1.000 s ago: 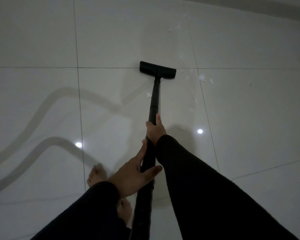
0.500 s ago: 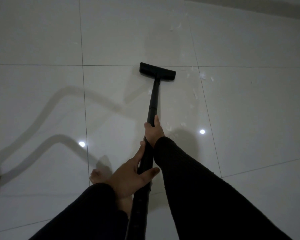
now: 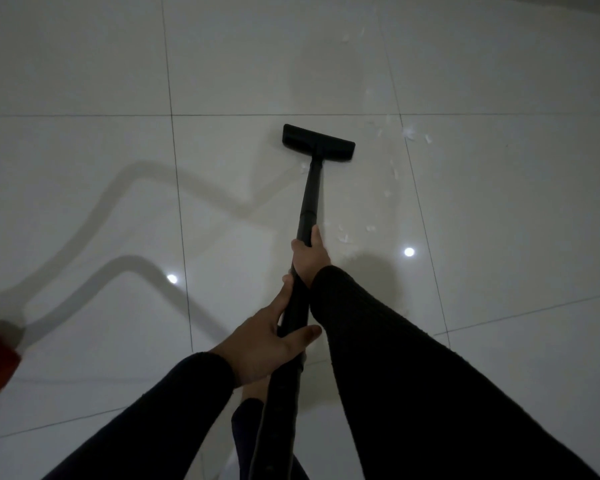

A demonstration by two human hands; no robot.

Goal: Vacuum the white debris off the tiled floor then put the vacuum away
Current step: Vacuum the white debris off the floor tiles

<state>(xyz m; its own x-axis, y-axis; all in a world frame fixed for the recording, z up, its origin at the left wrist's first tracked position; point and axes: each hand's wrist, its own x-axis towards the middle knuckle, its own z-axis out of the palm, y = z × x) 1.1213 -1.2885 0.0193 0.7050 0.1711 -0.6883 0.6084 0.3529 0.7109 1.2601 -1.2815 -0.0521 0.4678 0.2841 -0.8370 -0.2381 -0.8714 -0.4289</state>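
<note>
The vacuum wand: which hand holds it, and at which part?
Both hold the black vacuum wand: the right hand grips its middle, the left hand grips lower, nearer the person.

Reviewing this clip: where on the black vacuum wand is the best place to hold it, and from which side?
Grip the vacuum wand on its upper shaft, from above and behind, as both hands do: right hand further down, left hand nearer the body. The long, slim tube slopes down to the floor head, so spaced grips probably steer best.

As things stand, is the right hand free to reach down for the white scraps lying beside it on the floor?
Probably not. The right hand grips the black vacuum wand, as does the left hand, so it would have to let go first. The white scraps lie on bare glossy tiled floor, with nothing covering them.
</note>
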